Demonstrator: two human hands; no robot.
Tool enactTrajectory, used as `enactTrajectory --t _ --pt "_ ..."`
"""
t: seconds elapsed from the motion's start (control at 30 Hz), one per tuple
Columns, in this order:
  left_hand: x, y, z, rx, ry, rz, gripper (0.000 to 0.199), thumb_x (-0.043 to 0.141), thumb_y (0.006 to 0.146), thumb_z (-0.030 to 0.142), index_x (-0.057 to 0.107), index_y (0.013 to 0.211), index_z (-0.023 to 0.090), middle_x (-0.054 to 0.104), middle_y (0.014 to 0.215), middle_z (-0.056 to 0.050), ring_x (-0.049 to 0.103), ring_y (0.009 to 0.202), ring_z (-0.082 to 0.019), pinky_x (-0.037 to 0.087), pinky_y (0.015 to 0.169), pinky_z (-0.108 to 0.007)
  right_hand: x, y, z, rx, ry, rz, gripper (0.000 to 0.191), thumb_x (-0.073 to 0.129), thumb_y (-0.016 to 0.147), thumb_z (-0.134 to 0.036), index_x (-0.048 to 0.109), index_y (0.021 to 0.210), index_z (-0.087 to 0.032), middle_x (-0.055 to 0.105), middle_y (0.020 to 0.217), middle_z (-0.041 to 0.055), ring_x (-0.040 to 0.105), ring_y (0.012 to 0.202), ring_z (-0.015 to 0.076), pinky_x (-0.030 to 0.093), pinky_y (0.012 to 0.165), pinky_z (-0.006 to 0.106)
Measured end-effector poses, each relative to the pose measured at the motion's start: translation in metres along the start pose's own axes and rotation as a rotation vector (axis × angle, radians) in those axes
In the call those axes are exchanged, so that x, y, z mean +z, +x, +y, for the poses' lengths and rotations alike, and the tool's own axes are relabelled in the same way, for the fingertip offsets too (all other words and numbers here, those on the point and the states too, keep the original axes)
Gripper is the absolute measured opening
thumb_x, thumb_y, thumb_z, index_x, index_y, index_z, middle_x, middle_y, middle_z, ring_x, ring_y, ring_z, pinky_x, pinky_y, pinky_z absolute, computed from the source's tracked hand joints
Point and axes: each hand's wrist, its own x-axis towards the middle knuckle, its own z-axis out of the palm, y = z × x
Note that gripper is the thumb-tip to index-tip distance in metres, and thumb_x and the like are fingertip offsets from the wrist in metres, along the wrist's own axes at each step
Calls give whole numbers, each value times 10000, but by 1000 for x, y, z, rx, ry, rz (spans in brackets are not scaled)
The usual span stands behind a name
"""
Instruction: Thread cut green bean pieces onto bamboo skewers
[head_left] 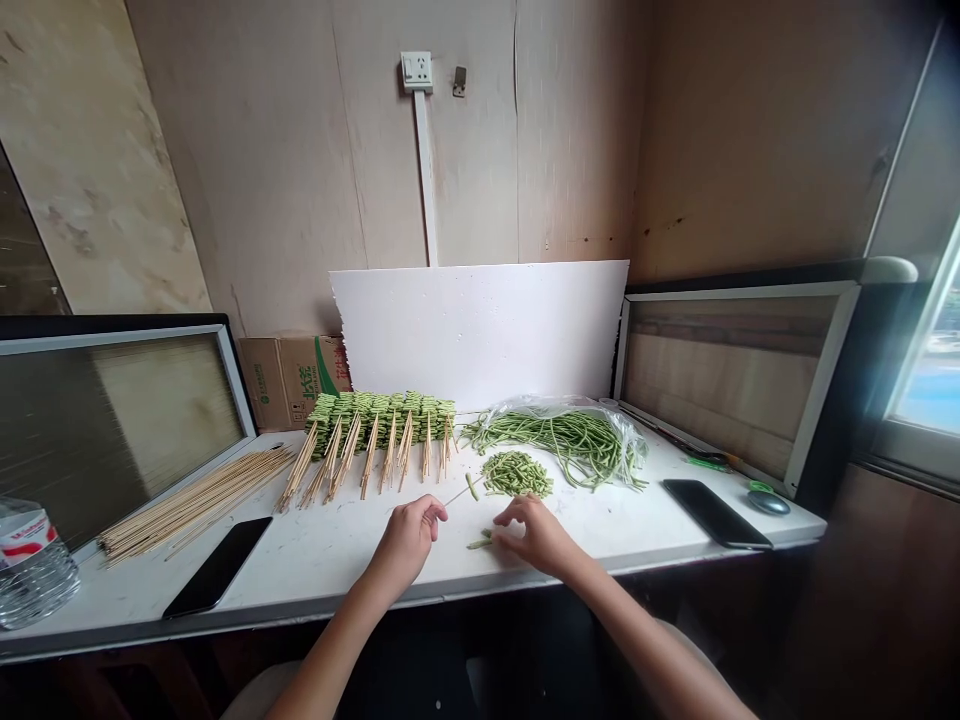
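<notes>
My left hand (pixel 411 540) is closed in a pinch on a thin bamboo skewer (pixel 454 495). The skewer points right and away from me, with one cut green bean piece (pixel 472 487) across it near the tip. To the right, my right hand (pixel 534 535) is low over the table, its curled fingertips at a short green bean piece (pixel 487 534). Another cut piece (pixel 478 545) lies just beside those fingers. Beyond my hands is a small heap of cut bean pieces (pixel 517 473). How firmly the right fingertips grip is hard to see.
Stacked bean skewers (pixel 382 420) line the back left, sticks toward me. Loose skewers (pixel 199 495), a black phone (pixel 217 567) and a water bottle (pixel 34 565) lie left. Long beans (pixel 559 440) in clear plastic lie behind the heap. Another phone (pixel 716 512) and a mouse (pixel 769 501) lie right.
</notes>
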Motion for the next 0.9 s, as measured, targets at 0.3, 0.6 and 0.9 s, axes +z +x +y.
enactTrajectory --t 0.3,0.6,0.9 --pt "0 -1 0 -21 12 -27 305 383 967 303 647 853 202 606 611 0 559 587 -173 390 609 -270 8 -6 -3 2 -217 -12 97 773 706 -237 779 614 -266 743 765 89 644 873 310 468 765 373" --pt "3 -1 -5 -31 35 -37 293 384 974 301 641 865 213 595 614 10 533 582 -171 358 599 -264 -20 13 21 119 258 136 284 776 800 -498 811 864 -224 775 857 96 693 789 282 530 701 388" --pt "3 -3 3 -27 69 -77 325 365 991 306 640 848 208 612 610 2 542 575 -173 367 610 -267 -25 19 24 284 887 257 401 873 717 -536 801 952 -219 749 892 59 677 864 238 533 785 351"
